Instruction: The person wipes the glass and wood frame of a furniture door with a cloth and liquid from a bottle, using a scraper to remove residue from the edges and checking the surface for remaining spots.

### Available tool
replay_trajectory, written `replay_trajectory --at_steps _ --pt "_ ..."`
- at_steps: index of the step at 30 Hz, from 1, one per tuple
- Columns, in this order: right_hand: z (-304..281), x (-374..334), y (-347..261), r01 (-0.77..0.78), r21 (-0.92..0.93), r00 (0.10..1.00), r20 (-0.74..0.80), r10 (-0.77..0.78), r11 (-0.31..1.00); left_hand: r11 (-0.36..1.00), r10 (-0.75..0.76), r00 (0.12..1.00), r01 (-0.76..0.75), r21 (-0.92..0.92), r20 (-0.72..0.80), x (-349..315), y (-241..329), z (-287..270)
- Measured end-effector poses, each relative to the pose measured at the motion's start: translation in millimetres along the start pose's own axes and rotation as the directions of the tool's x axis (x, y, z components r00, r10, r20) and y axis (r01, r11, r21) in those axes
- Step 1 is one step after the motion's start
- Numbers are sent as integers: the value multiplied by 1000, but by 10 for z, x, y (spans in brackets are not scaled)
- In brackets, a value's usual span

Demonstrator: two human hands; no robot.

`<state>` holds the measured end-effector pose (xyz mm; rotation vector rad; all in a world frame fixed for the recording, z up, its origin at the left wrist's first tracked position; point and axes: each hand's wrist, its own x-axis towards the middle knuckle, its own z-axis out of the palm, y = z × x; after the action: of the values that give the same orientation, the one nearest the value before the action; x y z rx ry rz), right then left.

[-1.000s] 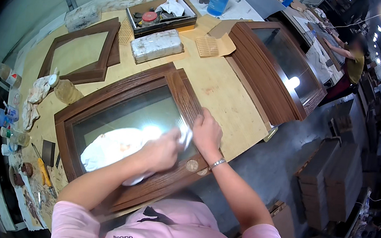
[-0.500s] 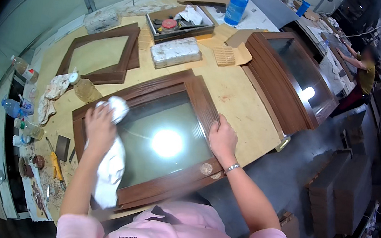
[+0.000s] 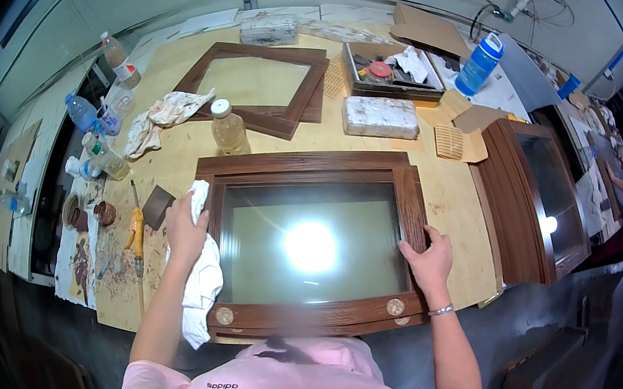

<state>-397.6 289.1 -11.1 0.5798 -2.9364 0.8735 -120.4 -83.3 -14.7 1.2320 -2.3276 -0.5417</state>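
Note:
A brown wood-framed glass panel (image 3: pixel 405 194) lies flat in front of me, with another frame edge showing beneath it and a bright lamp reflected in its glass. At its left edge, my left hand (image 3: pixel 185 231) is closed on a white cloth (image 3: pixel 202 291), which hangs down along the frame's left side past the table edge. My right hand (image 3: pixel 430 265) grips the panel's right rail, its thumb lying on top toward the glass. Round light patches (image 3: pixel 395 307) show at the near corners of the frame. A capped bottle of yellowish liquid (image 3: pixel 229 134) stands just beyond its far left corner.
More brown frames (image 3: pixel 291 116) lie at the back left; stacked glazed panels (image 3: pixel 502 197) are at the right. A white-wrapped block (image 3: pixel 380 117), an open box (image 3: pixel 355 81) and a blue bottle (image 3: pixel 479 65) stand behind. Several bottles, a stained rag (image 3: pixel 149 132) and a yellow-handled tool (image 3: pixel 136 234) are left.
My left hand has slid with the cloth from the panel's upper left part down to its left edge. My right hand keeps to the right rail, thumb now stretched inward. The view has turned.

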Motion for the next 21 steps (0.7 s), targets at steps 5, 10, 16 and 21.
replay_trajectory --at_steps 5,10,16,21 --pt "-43 259 454 -155 404 984 139 107 902 935 -85 986 129 -330 146 -154 -267 -23" --pt "-32 455 449 -335 592 926 350 141 733 716 -189 969 249 -652 162 -89 -456 -5" --pt "-115 529 199 -262 496 963 74 261 827 805 -130 963 241 -542 234 25 43 -102" --pt "-411 498 15 -128 728 989 48 136 673 643 -153 881 433 -631 448 10 -37 -450"
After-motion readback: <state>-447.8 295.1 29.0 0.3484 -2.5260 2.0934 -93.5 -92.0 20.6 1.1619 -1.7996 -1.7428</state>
